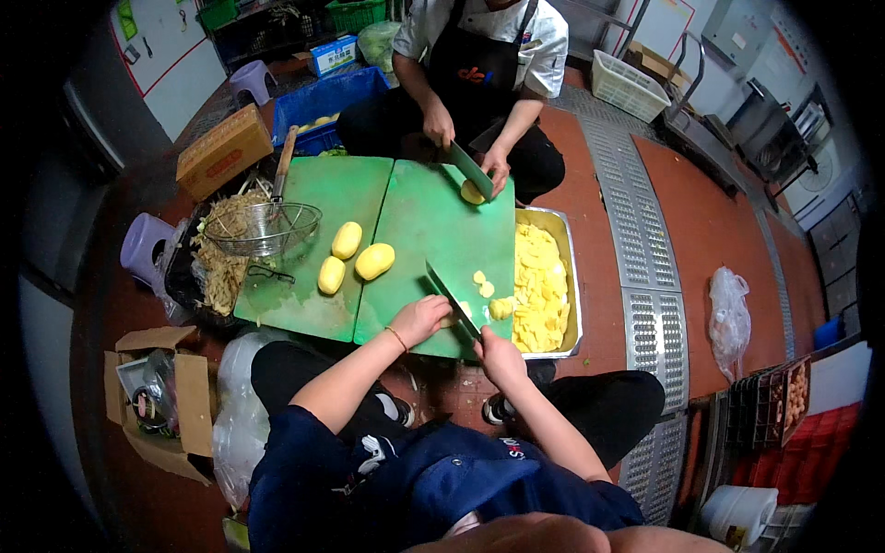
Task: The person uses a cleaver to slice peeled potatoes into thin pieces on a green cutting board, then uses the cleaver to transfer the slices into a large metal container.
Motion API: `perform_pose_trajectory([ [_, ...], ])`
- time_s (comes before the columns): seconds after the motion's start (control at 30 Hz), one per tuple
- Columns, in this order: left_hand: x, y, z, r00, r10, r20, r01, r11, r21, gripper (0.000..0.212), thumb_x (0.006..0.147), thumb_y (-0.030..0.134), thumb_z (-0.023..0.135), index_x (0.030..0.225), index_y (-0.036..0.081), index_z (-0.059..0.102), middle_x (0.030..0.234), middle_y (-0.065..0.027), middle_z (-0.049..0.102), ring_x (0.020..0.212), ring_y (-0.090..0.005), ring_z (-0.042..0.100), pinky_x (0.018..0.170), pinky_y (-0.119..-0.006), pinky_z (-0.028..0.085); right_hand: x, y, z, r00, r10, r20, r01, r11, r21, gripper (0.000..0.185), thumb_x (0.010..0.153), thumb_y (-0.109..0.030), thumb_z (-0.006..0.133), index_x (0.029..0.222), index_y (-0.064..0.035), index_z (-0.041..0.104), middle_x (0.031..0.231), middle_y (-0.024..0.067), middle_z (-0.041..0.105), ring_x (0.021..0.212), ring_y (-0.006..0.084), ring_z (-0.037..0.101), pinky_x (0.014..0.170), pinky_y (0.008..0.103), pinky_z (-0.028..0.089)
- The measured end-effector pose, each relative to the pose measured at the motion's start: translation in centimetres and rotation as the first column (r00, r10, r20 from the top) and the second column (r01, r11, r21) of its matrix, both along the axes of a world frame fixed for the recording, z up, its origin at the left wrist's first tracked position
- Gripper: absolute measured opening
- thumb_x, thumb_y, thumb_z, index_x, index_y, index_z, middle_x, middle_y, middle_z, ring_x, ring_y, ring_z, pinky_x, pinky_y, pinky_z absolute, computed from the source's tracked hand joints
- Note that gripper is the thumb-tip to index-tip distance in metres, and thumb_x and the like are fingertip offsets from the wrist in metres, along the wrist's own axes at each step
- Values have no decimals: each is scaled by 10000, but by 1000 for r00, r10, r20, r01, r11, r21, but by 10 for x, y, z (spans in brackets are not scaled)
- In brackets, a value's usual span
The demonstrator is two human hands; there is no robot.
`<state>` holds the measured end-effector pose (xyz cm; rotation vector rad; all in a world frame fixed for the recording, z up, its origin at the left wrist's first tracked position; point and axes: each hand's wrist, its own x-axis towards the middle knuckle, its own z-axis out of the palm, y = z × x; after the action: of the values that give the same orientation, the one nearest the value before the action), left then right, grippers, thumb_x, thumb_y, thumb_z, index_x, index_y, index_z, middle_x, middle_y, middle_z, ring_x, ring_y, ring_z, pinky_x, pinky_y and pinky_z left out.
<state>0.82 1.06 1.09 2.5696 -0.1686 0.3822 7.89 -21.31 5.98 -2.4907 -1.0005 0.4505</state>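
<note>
My right hand grips the handle of a broad kitchen knife, its blade slanting up and left over the green cutting board. Against the blade's left side, my left hand steadies a piece of peeled potato, mostly hidden by fingers and steel. Right of the blade lie a small stack of cut potato slices and a few loose slices. Three whole peeled potatoes, one of them the nearest potato, rest left of my knife. A metal pan full of potato slices adjoins the board's right edge.
Opposite me, a co-worker's hands hold a cleaver on another potato. A wire skimmer lies across the board's left edge and a black-lined bin of peelings. An open cardboard box stands at left, a blue crate behind.
</note>
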Motion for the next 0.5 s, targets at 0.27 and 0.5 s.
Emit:
perform_pose_trajectory([
  [0.27, -4, 2, -1, 1000, 5, 17, -5, 1000, 17, 241, 755, 46, 670, 988, 83, 622, 1026, -55, 614, 999, -278, 619, 806, -390, 549, -2, 9, -3, 1000, -7, -19, 7, 1000, -6, 271, 967, -315, 541, 1029, -53, 516, 776, 266, 652, 763, 472, 642, 687, 566, 503],
  [0.5, -5, 2, -5, 998, 12, 64, -11, 1000, -15, 238, 762, 36, 651, 995, 79, 621, 1015, -89, 626, 940, -317, 620, 806, -405, 536, -3, 10, -1, 1000, -2, 6, 2, 998, 59, 252, 964, -295, 536, 1016, -48, 517, 772, 277, 643, 750, 483, 630, 684, 576, 493],
])
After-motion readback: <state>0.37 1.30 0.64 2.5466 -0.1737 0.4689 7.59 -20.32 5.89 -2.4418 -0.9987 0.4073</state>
